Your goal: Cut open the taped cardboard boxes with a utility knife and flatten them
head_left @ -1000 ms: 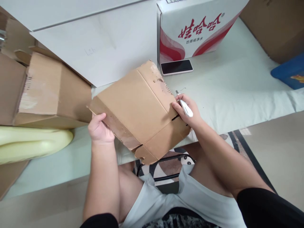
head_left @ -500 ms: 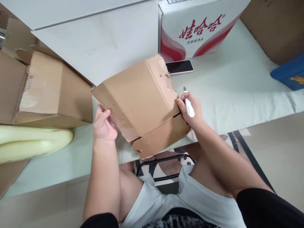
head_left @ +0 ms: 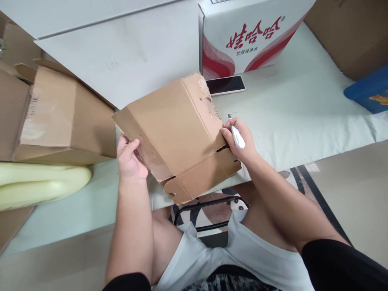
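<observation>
A flattened brown cardboard box (head_left: pixel 176 129) is held tilted above the near edge of the pale table (head_left: pixel 303 113). My left hand (head_left: pixel 129 159) grips the box's torn left edge, fingers curled round it. My right hand (head_left: pixel 241 139) is closed on a small white utility knife (head_left: pixel 235 135), its blade tip pointing away from me, while the fingertips press on the box's right edge beside a slit between the flaps.
A dark phone (head_left: pixel 226 85) lies flat just behind the box. A white and red carton (head_left: pixel 248 36) stands at the back. Brown cardboard boxes (head_left: pixel 60 117) sit at the left, a pale yellow foam piece (head_left: pixel 42 186) below them. A blue object (head_left: pixel 368 91) is at the right.
The box has swung and tilted, its far end rising toward the phone. My left hand shifted up along the left edge. My right hand stayed at the slit with the knife.
</observation>
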Motion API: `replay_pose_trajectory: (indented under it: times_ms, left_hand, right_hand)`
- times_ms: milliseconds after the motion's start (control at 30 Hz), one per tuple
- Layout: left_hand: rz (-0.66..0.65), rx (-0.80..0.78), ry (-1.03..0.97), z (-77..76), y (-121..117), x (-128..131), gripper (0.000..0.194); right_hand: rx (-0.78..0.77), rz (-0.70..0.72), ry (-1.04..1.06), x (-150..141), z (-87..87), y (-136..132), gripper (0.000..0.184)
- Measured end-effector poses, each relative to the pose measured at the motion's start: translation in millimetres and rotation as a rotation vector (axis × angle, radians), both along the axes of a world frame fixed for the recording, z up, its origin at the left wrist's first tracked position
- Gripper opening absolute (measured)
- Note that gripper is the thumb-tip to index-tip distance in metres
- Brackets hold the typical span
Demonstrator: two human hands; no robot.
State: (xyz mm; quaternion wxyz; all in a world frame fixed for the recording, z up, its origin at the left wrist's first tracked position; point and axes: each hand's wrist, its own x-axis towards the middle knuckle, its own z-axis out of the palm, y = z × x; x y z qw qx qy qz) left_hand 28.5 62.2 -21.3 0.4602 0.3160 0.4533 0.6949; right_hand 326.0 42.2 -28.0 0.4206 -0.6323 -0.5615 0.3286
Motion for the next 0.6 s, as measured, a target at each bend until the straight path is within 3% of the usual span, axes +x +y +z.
replay_pose_trajectory:
  times_ms: [300, 433, 600]
  left_hand:
    - [0.098, -0.025, -0.010, 1.9, 1, 5, 0.025]
    - [0.178, -0.082, -0.033, -9.6, 7, 6, 0.023]
    - [0.146, -0.166, -0.069, -21.8, 12, 13, 0.021]
  right_hand:
    - [-0.058, 0.030, -0.028, -10, -5.9, -1, 0.016]
    - [-0.101, 0.046, -0.038, -16, -12.2, -1, 0.017]
    - [-0.110, 0.013, -0.082, -9, -19.6, 4, 0.015]
